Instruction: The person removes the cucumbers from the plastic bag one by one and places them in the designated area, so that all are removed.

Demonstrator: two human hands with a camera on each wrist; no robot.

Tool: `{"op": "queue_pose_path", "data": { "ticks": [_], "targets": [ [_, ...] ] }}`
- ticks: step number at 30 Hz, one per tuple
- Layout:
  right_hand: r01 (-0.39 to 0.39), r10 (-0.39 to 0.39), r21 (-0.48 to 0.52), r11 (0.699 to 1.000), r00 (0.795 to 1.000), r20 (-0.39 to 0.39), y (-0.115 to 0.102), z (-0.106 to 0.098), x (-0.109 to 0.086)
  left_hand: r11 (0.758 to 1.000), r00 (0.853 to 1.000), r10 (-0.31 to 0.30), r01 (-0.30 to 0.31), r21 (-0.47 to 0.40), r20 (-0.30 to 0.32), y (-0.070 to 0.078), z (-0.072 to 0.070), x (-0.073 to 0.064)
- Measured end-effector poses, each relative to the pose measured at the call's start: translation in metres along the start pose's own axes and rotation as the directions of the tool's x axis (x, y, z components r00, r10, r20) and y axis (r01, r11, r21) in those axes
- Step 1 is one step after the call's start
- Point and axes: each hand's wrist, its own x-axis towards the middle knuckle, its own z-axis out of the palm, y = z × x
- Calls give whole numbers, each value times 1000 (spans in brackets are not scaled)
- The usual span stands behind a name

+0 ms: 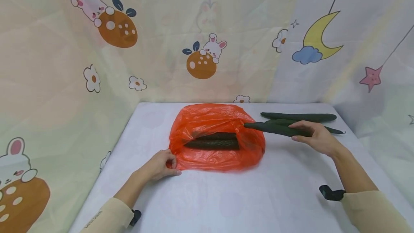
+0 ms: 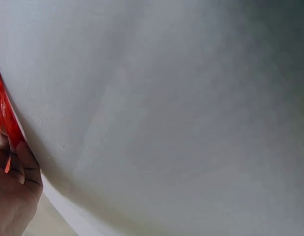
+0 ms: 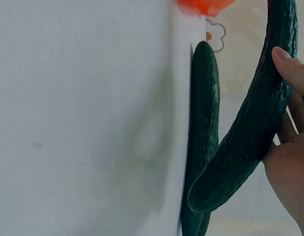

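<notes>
A red plastic bag [image 1: 213, 161] lies on the table with its mouth toward me, dark green cucumbers [image 1: 211, 144] showing inside. My left hand [image 1: 160, 164] grips the bag's left front edge; in the left wrist view red plastic [image 2: 9, 118] runs between the fingers of that hand [image 2: 16, 182]. On the right, my right hand [image 1: 315, 137] holds a long cucumber [image 1: 275, 128] above the table, its tip close to the bag's right side. The right wrist view shows this cucumber [image 3: 245, 132] pinched between thumb and fingers of the right hand [image 3: 291, 147].
Behind the held cucumber, another cucumber [image 1: 299, 117] lies along the table's back right, and a further one [image 1: 334, 130] shows partly beneath the right hand. A white cloth covers the table [image 1: 207, 200]. Patterned curtains [image 1: 161, 46] hang behind and at the sides.
</notes>
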Motion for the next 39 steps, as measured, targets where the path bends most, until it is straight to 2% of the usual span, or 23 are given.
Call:
{"op": "queue_pose_path", "data": {
  "ticks": [5, 15, 26, 34, 39],
  "targets": [
    [-10, 9, -58, 998, 1000, -19, 16, -4, -3, 1000, 1000, 0, 0, -7, 5, -1, 1, 0],
    [-45, 46, -81, 996, 999, 8, 33, -7, 1, 1000, 1000, -2, 2, 7, -6, 0, 0, 1],
    [-41, 38, -200, 979, 999, -19, 55, -12, 4, 1000, 1000, -5, 5, 10, -21, -2, 0, 0],
    [-112, 114, -271, 956, 993, -10, 77, -26, -1, 1000, 1000, 4, -4, 11, -5, 1, 1, 3],
    [-103, 103, -304, 947, 995, -19, 82, -24, 0, 1000, 1000, -8, 8, 15, -8, 1, -1, 1]
  ]
}}
